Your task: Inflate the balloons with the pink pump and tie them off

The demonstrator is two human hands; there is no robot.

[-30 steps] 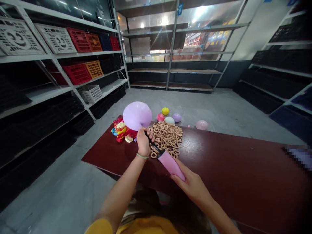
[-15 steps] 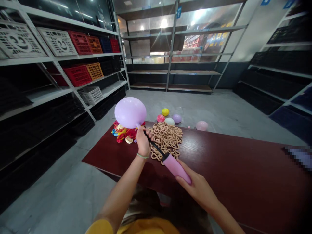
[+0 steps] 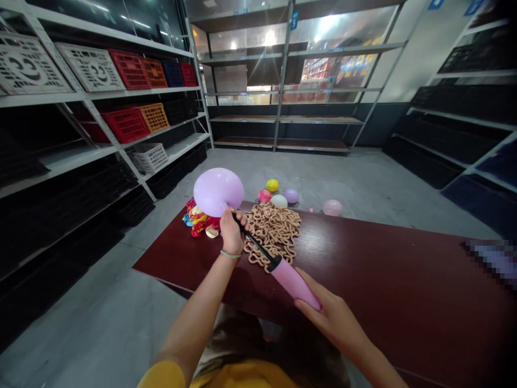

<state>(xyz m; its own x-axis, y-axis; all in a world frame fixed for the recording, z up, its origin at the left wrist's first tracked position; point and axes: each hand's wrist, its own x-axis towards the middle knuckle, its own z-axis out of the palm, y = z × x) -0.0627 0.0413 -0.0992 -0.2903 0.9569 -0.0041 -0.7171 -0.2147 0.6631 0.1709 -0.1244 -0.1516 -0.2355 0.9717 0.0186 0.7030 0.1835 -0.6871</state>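
A swollen purple balloon [image 3: 218,191] sits at the tip of a pink balloon pump [image 3: 295,281] with a black rod. My left hand [image 3: 233,231] is closed round the balloon's neck and the pump's black front end. Wrapped round the pink barrel is my right hand [image 3: 329,312]. Beneath the rod lies a heap of tan, curved rope-like pieces [image 3: 277,226] on the dark red table [image 3: 363,269]. Uninflated balloons [image 3: 200,222] in red, yellow and blue are piled left of the heap, partly hidden by the purple balloon.
Several inflated balloons lie on the floor past the table, among them a yellow balloon [image 3: 272,185] and a pale pink balloon [image 3: 332,207]. A blurred-out flat object [image 3: 493,261] rests at the table's right. Shelves with crates [image 3: 125,69] stand left; a metal rack [image 3: 278,108] stands behind.
The purple balloon has dropped slightly and tilted towards me, looking a little wider. My left hand has shifted slightly left and down. Both hands keep their hold on the pump.
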